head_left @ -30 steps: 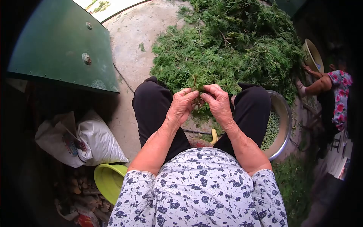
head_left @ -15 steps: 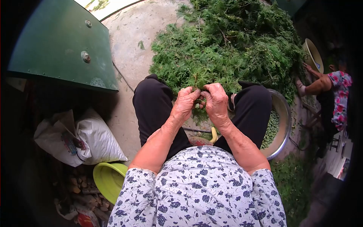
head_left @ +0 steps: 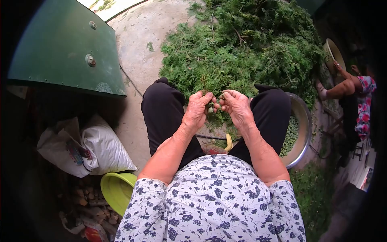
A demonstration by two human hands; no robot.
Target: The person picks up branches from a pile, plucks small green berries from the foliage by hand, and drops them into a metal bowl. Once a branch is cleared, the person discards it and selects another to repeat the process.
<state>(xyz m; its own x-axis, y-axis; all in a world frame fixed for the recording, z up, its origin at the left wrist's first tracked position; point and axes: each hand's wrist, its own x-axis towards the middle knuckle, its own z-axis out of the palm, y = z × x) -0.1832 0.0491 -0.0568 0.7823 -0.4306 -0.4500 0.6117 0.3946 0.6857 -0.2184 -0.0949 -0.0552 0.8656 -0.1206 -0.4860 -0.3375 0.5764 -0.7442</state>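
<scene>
No text could be read for certain. The pale sack (head_left: 58, 146) on the left bore dark and reddish printing (head_left: 76, 154), too small and blurred to make out as letters or numbers. The red packet (head_left: 92, 234) beside the firewood (head_left: 94, 211) showed lighter patches, too unclear to tell as print.

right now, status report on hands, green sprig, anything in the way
Left hand closed on leafy green sprig. Right hand apart, apparently pinching small green bit. Hands look unobstructed; black-trousered right knee partly hides round silver-rimmed basin.
</scene>
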